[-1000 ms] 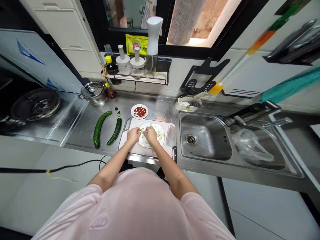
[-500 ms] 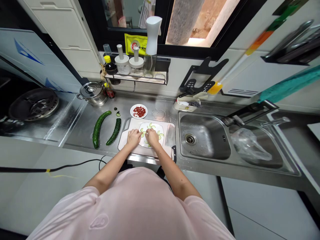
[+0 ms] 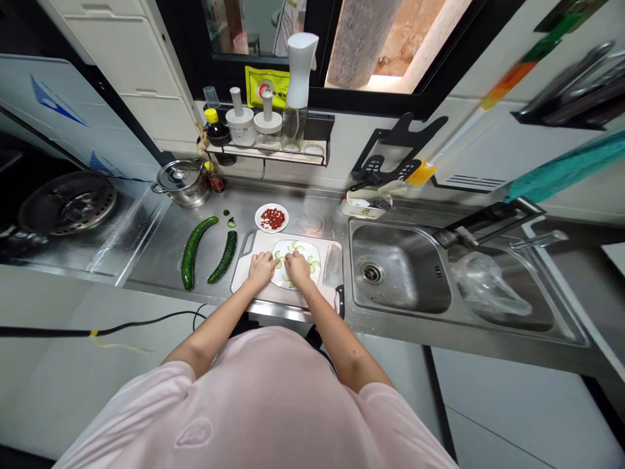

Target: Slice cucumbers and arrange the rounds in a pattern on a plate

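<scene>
A white plate (image 3: 295, 283) with several green cucumber slices around it rests on a pale cutting board (image 3: 241, 277). At the plate's left edge is my left hand (image 3: 262, 268), its fingers bent together by the slices at that side. My right hand (image 3: 297, 267) reaches over the plate's middle, fingers closed and pointing down at the slices. Whatever the fingertips pinch is too small to make out. A knife (image 3: 333, 267) lies along the board's right side. Left of the board are two whole cucumbers (image 3: 194, 253), (image 3: 224, 258).
Behind the board stands a small dish (image 3: 263, 226) of chopped red pieces. Cucumber scraps (image 3: 231, 222) lie left of it. A steel pot (image 3: 184, 189) is at the back left. The sink (image 3: 398, 280) is on the right, below a wall shelf (image 3: 273, 153) of jars further left.
</scene>
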The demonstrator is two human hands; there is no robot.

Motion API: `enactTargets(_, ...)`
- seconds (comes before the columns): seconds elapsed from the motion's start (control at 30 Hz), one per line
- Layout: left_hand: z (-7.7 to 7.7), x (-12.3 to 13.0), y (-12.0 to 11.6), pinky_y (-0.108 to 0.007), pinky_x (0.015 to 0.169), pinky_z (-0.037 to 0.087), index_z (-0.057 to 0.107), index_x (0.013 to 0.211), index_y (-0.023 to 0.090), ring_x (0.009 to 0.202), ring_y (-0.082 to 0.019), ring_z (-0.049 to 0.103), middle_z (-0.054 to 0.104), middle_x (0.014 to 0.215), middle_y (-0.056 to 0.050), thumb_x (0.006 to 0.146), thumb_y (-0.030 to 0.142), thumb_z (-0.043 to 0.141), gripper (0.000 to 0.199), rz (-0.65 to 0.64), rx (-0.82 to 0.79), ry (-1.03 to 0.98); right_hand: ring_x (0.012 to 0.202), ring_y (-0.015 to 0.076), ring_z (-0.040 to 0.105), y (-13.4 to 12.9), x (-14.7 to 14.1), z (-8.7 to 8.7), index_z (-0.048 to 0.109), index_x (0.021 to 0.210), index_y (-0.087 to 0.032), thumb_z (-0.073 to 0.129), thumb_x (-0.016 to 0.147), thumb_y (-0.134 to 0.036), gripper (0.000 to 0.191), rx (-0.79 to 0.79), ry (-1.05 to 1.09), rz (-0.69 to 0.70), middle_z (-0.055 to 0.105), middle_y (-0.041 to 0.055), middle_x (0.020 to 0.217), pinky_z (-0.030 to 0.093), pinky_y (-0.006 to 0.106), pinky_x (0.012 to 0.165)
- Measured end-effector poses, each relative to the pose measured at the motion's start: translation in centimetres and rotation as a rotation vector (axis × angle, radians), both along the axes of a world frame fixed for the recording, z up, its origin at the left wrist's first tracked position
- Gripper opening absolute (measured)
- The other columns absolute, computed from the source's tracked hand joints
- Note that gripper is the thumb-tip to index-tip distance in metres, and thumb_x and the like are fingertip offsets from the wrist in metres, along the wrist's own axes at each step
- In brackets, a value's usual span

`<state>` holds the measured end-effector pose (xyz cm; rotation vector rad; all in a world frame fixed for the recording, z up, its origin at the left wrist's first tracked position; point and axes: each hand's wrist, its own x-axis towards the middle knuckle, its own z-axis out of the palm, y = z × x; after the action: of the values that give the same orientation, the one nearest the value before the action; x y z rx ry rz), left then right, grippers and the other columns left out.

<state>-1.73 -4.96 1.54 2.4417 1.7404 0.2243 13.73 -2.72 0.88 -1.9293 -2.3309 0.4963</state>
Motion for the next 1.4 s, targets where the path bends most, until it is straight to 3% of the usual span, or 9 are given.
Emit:
enactTargets(0.33,0.1,-0.1,0.1,-0.039,0.079,0.030,0.064,0.109,0.031,0.093,-0.023,0.046,0.056,0.102,-0.008,0.089,0.023,0.045,0.029,-0.027,0.017,0.062,0.097,0.0206,0.049,0.0,-0.1,0.2,0.061,0.108,-0.023,0.039,0.093,-0.028,0.027,-0.015,-0.001,0.001,0.056,0.0082,0.106,0.037,0.026,0.073)
enactTargets(0.73,0.9,0.2,0.1,-0.040,0.085,0.029,0.067,0.104,0.030,0.097,-0.023,0.047,0.057,0.102,-0.010,0.087,0.023,0.048,0.027,0.012,-0.061,-0.006,0.099,0.0207,0.050,-0.3,0.2,1.2,0.061,0.110,-0.022,0.039,0.094,-0.029,0.028,-0.030,0.023,-0.022,0.056,0.0087,0.109,0.039,0.027,0.074)
enactTargets(0.93,1.2,0.6,0.6,-0.038,0.085,0.030,0.069,0.103,0.029,0.098,-0.023,0.049,0.058,0.102,-0.008,0.086,0.021,0.048,0.028,0.109,-0.112,-0.033,0.100,0.0195,0.050,-0.8,1.0,1.9,0.060,0.111,-0.022,0.037,0.095,-0.032,0.030,-0.016,0.058,-0.061,0.056,0.0082,0.108,0.038,0.026,0.075)
enactTargets(1.1,1.1,0.6,1.1,-0.036,0.084,0.032,0.065,0.110,0.027,0.100,-0.023,0.050,0.059,0.103,-0.008,0.087,0.020,0.045,0.031,0.212,-0.069,-0.101,0.098,0.0191,0.050,-1.8,0.5,1.7,0.062,0.107,-0.024,0.042,0.093,-0.032,0.025,-0.025,0.075,0.029,0.057,0.0066,0.104,0.038,0.025,0.074)
enactTargets(1.4,0.6,0.5,1.9,-0.037,0.084,0.032,0.068,0.103,0.025,0.099,-0.024,0.050,0.060,0.101,-0.009,0.087,0.025,0.048,0.026,0.243,-0.048,-0.071,0.100,0.0200,0.050,-2.4,-0.7,1.1,0.061,0.109,-0.023,0.044,0.092,-0.030,0.025,-0.051,0.036,0.057,0.056,0.0072,0.106,0.040,0.027,0.076)
